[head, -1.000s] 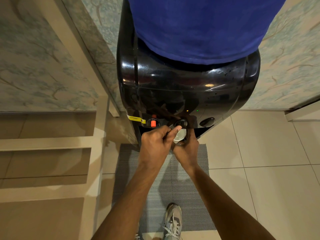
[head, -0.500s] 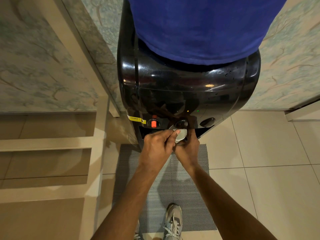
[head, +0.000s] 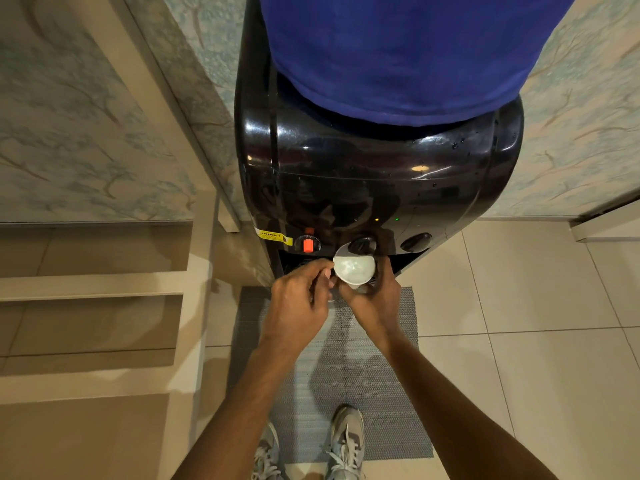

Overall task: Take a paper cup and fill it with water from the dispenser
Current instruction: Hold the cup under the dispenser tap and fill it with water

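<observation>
- Paper cup [head: 354,270]: white, mouth facing up, rim round and undented; interior looks pale and glossy, though whether it holds water cannot be told. It sits at the front of the dispenser, just below the middle tap.
- Right hand [head: 372,299]: wrapped around the cup's wall from below and from the right, fingers curled behind it; this is the grasp that carries the cup.
- Left hand [head: 298,303]: just to the left of the grasp, fingers curled inward with the tips beside the cup's left wall; whether they touch the cup cannot be told.
- Water dispenser [head: 346,174]: glossy black body, directly beyond the grasp, standing on the floor against a patterned wall.
- Red tap [head: 307,244]: up and to the left of the held cup, on the dispenser's front.
- Middle tap [head: 362,244]: dark, right above the cup's far rim.
- Right tap [head: 415,241]: dark, up and to the right of the grasp.
- Blue bottle cover [head: 398,53]: atop the dispenser, well beyond the grasp.
- Grey mat [head: 381,375]: on the tiled floor beneath both hands.
- Sneakers [head: 346,441]: grey, on the mat's near edge, below the forearms.
</observation>
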Motion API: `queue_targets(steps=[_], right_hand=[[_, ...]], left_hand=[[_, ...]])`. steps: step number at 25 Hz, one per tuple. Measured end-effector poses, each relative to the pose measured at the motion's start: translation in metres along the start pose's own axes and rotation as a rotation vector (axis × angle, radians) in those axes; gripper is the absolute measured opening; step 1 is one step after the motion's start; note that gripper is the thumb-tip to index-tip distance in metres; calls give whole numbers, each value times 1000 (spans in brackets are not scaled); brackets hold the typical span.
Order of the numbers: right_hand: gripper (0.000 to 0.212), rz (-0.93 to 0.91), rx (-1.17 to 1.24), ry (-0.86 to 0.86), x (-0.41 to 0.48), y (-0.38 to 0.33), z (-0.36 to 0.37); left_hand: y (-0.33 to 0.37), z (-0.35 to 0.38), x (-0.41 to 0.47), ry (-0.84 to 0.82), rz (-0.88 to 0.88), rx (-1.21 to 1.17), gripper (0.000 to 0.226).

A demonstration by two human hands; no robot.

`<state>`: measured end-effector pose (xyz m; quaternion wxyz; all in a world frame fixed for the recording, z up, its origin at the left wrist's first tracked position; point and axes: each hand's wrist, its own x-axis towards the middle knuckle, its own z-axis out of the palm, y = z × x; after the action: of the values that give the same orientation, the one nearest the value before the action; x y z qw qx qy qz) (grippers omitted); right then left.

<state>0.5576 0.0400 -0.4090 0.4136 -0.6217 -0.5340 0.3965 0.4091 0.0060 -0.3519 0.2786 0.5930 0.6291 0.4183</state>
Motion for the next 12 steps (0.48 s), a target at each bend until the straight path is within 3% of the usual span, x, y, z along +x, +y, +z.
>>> queue_targets(steps=[3,8,12], right_hand=[[68,25,-14,17,-6,0,0],[72,21,-10,1,-26,3,-1],[70,-18,12,-25,-44,-5,0]], left_hand=[[-15,1,-4,14,-156,-66,24],[-36,10,-10,53,-655,-374,12],[-33,14,-15,37,-1001,-726,32]])
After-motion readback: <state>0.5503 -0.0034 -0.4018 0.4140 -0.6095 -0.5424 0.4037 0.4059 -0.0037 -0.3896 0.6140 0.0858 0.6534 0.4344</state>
